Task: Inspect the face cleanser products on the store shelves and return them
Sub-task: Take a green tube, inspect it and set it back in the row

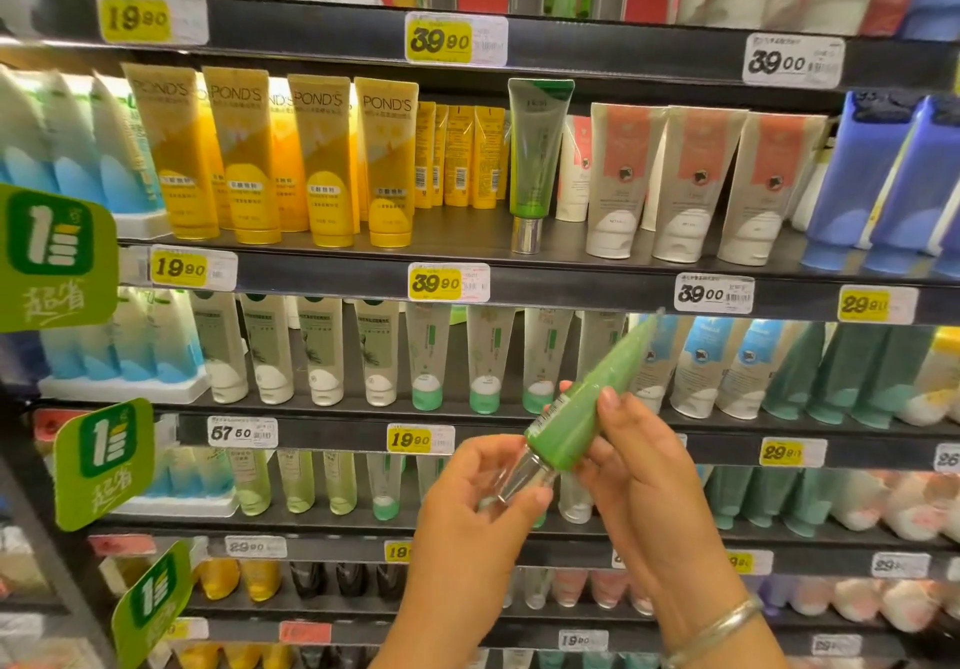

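I hold a green cleanser tube [597,398] tilted in front of the shelves, its silver cap [514,484] pointing down-left and its crimped end up-right. My right hand [644,476] grips the tube's lower body, thumb on top. The fingers of my left hand [467,502] pinch the cap. A matching green tube [535,159] with a silver cap stands upright on the second shelf, beside an open gap to its left.
Yellow tubes [322,159] fill the second shelf's left part, with white-and-coral tubes [691,180] and blue tubes [883,185] to the right. Lower shelves hold white, green and teal tubes. Price tags [441,284] line the shelf edges. Green promo signs [52,258] jut out at left.
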{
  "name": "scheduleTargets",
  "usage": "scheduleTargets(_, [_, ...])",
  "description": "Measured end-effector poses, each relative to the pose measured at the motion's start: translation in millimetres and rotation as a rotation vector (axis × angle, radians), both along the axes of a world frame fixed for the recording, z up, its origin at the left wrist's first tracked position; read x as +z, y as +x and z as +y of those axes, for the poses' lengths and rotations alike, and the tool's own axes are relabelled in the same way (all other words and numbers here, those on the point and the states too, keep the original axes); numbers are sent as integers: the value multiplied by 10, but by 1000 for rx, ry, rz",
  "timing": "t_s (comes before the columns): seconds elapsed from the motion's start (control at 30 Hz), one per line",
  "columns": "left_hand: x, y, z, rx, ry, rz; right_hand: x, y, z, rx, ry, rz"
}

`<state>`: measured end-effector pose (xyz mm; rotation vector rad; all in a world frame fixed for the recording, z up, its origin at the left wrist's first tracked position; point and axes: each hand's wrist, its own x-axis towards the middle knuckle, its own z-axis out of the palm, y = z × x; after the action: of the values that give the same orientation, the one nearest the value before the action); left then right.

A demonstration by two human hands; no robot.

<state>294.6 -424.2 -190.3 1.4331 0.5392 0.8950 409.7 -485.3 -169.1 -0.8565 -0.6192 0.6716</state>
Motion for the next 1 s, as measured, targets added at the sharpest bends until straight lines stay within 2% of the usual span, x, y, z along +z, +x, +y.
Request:
scheduleTargets(0.13, [-42,-7,-9,96,186,77,-25,35,-24,3,-35,45])
scheduleTargets(0.3, [-63,-22,-47,148,310,116,-35,55,-59,52,-19,155])
scheduleTargets(0.5, [-71,-12,-98,164,342,155,-57,79,-108,58,-21,198])
scheduleTargets(0.63, [-9,2,-107,35,154,124,-16,87,-136,84,31,157])
scheduleTargets(0.73, [79,-5,-82,-122,-104,31,45,125,-136,115,59,145])
scheduleTargets(0.87, [202,-45,-109,-390,-551,-180,130,183,-117,134,62,128])
scheduleTargets(1.0, [281,-87,-156,-525,-773,-279,167,191,-90,126,-34,107])
